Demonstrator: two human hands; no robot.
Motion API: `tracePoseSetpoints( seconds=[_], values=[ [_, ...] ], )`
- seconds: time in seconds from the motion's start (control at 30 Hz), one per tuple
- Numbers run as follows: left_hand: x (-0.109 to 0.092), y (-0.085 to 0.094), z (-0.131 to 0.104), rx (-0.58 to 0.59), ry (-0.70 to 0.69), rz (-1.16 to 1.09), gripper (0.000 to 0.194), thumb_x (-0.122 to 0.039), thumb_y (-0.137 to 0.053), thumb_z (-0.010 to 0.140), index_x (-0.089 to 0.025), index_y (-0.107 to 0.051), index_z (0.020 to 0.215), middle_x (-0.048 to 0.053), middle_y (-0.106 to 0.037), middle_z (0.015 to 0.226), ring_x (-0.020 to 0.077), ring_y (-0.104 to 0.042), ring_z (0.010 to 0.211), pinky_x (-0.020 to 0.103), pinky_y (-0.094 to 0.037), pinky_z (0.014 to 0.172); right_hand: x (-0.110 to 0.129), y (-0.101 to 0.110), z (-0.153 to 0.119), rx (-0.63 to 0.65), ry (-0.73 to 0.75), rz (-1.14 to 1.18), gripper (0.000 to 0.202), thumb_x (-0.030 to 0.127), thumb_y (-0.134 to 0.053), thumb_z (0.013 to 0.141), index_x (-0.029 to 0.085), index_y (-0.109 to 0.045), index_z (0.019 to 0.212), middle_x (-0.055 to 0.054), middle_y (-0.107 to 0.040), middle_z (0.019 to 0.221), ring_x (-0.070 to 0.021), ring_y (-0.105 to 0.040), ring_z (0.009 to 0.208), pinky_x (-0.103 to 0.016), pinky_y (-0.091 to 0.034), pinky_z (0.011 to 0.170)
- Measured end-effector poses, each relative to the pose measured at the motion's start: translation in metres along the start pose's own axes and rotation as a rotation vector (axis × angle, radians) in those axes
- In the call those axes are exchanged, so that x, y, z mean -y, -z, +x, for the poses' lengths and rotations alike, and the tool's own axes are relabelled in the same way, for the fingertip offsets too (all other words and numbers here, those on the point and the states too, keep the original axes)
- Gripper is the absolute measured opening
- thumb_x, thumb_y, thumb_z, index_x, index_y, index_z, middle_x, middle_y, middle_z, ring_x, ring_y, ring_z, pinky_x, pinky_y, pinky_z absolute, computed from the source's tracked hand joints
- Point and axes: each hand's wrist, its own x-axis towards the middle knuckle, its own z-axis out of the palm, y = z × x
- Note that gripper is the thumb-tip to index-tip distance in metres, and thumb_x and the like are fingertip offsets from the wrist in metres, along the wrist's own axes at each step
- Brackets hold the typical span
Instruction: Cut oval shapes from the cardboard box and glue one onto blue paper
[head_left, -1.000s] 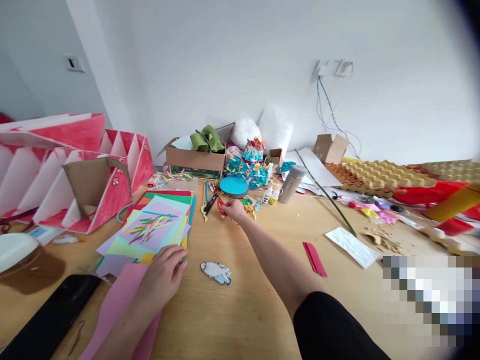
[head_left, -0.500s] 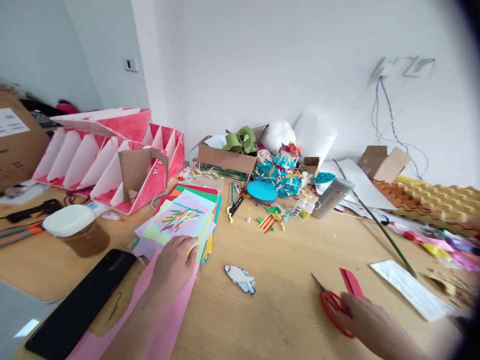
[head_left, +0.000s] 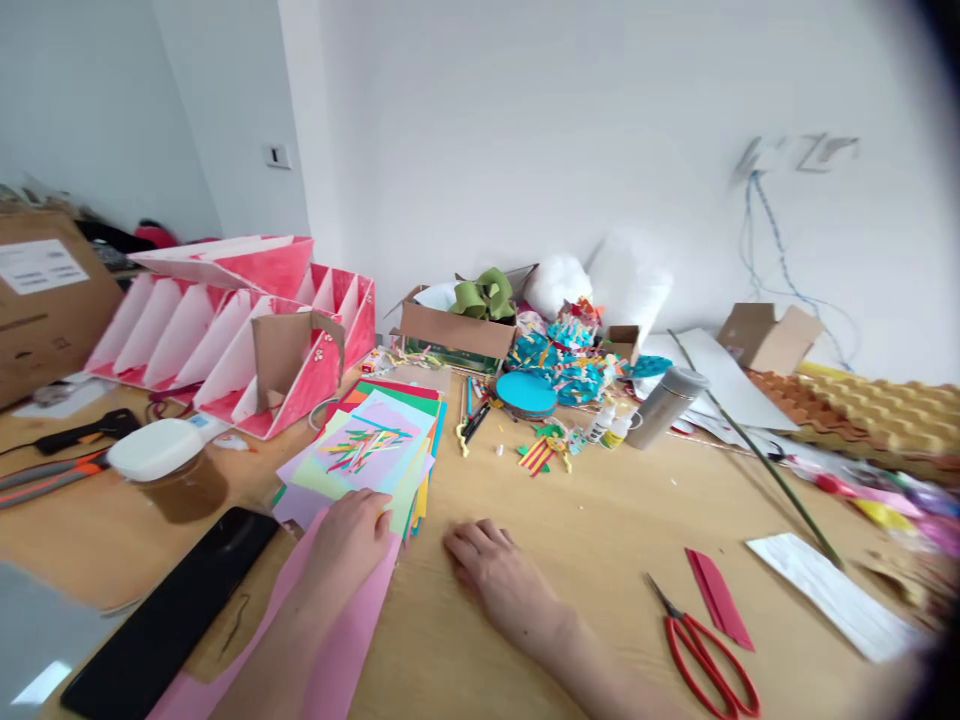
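Observation:
My left hand [head_left: 354, 535] rests on the near edge of a stack of coloured paper [head_left: 405, 480], over a pink sheet [head_left: 345, 640], its fingers bent and close together. Thin coloured paper strips [head_left: 367, 447] lie on top of that stack. On the table in the middle, my right hand [head_left: 495, 575] lies palm down with curled fingertips; it covers the spot of the fish cut-out, and what is under it is hidden. Red-handled scissors [head_left: 705, 650] lie at the right, beside folded red paper [head_left: 718, 598].
A black phone [head_left: 172, 610], a lidded jar [head_left: 169, 465] and a pink-and-white divided rack [head_left: 225, 340] stand left. Behind are a cardboard box [head_left: 457, 325], blue discs [head_left: 526, 394] and a grey flask [head_left: 666, 408]. Right lie a green stick [head_left: 780, 485] and white tissue [head_left: 832, 590].
My right hand has let go of the scissors and moved left to where the fish cut-out was visible. My left hand stays on the paper. The view has shifted slightly.

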Motion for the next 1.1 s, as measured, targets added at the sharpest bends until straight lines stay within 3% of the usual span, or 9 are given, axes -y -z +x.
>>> tracePoseSetpoints(
  seconds=[0.1, 0.2, 0.27, 0.37, 0.5, 0.67, 0.8, 0.97, 1.1],
  values=[
    [0.007, 0.0, 0.002, 0.006, -0.014, -0.012, 0.027, -0.015, -0.046, 0.087, -0.016, -0.07, 0.1, 0.013, -0.073, 0.099, 0.0275, -0.067, 0.094, 0.039, -0.05, 0.082, -0.02, 0.006, -0.016, 0.091, -0.08, -0.071, 0.026, 0.007, -0.046, 0.088, 0.017, -0.065, 0.102, -0.009, -0.065, 0.105, -0.0253, -0.058, 0.098, -0.037, -0.049, 0.086],
    [0.007, -0.001, 0.001, 0.005, -0.024, -0.04, 0.029, -0.018, -0.044, 0.089, -0.016, -0.068, 0.105, 0.013, -0.073, 0.102, 0.0272, -0.066, 0.098, 0.04, -0.049, 0.085, -0.042, 0.024, -0.033, 0.075, -0.168, 0.013, 0.022, 0.011, -0.053, 0.088, 0.018, -0.067, 0.102, -0.01, -0.065, 0.107, -0.0254, -0.058, 0.1, -0.036, -0.048, 0.087],
    [0.002, 0.0, -0.002, 0.001, -0.026, -0.066, 0.028, -0.018, -0.044, 0.089, -0.016, -0.068, 0.104, 0.012, -0.072, 0.103, 0.0271, -0.064, 0.099, 0.041, -0.049, 0.086, -0.051, 0.038, -0.026, -0.002, -0.182, 0.12, 0.022, 0.018, -0.056, 0.089, 0.018, -0.066, 0.109, -0.011, -0.066, 0.109, -0.0244, -0.058, 0.103, -0.036, -0.047, 0.089],
    [-0.011, 0.002, -0.005, 0.028, -0.048, -0.119, 0.028, -0.017, -0.043, 0.09, -0.017, -0.067, 0.103, 0.012, -0.07, 0.103, 0.0268, -0.062, 0.1, 0.041, -0.047, 0.088, -0.051, 0.056, 0.021, -0.104, -0.101, 0.239, 0.024, 0.025, -0.057, 0.091, 0.016, -0.066, 0.111, -0.012, -0.068, 0.11, -0.0229, -0.061, 0.105, -0.035, -0.046, 0.092],
    [-0.022, -0.001, -0.006, 0.133, -0.093, -0.163, 0.027, -0.012, -0.044, 0.088, -0.017, -0.067, 0.102, 0.01, -0.068, 0.1, 0.0254, -0.06, 0.101, 0.038, -0.046, 0.088, -0.027, 0.059, 0.121, -0.075, 0.079, 0.262, 0.028, 0.028, -0.061, 0.09, 0.017, -0.065, 0.115, -0.009, -0.066, 0.118, -0.0195, -0.059, 0.112, -0.03, -0.043, 0.098],
    [-0.023, -0.006, -0.006, 0.195, -0.073, -0.136, 0.025, -0.013, -0.046, 0.086, -0.016, -0.068, 0.096, 0.011, -0.068, 0.098, 0.0257, -0.061, 0.097, 0.037, -0.047, 0.085, -0.001, 0.038, 0.219, 0.029, 0.146, 0.204, 0.077, 0.032, -0.079, 0.073, 0.012, -0.047, 0.14, -0.018, -0.054, 0.135, -0.0291, -0.049, 0.125, -0.036, -0.04, 0.1],
    [-0.021, -0.005, -0.006, 0.228, -0.06, -0.129, 0.026, -0.014, -0.044, 0.086, -0.015, -0.067, 0.096, 0.011, -0.068, 0.099, 0.0262, -0.062, 0.096, 0.038, -0.048, 0.083, 0.001, 0.021, 0.244, 0.079, 0.128, 0.154, 0.095, 0.038, -0.083, 0.066, 0.01, -0.038, 0.145, -0.022, -0.051, 0.136, -0.0356, -0.046, 0.125, -0.042, -0.04, 0.099],
    [-0.021, -0.002, -0.005, 0.261, -0.05, -0.14, 0.026, -0.013, -0.044, 0.085, -0.015, -0.067, 0.097, 0.011, -0.067, 0.099, 0.026, -0.061, 0.096, 0.038, -0.047, 0.084, 0.002, 0.016, 0.244, 0.093, 0.155, 0.09, 0.078, 0.037, -0.076, 0.075, 0.02, -0.041, 0.143, -0.015, -0.052, 0.135, -0.0329, -0.046, 0.122, -0.043, -0.038, 0.097],
    [-0.021, -0.001, -0.005, 0.275, -0.047, -0.149, 0.025, -0.014, -0.044, 0.085, -0.015, -0.067, 0.096, 0.011, -0.066, 0.099, 0.0259, -0.061, 0.096, 0.037, -0.047, 0.082, 0.006, 0.02, 0.243, 0.114, 0.193, 0.033, 0.056, 0.037, -0.072, 0.08, 0.017, -0.054, 0.129, -0.013, -0.056, 0.125, -0.0298, -0.049, 0.117, -0.043, -0.042, 0.094]
  ],
)
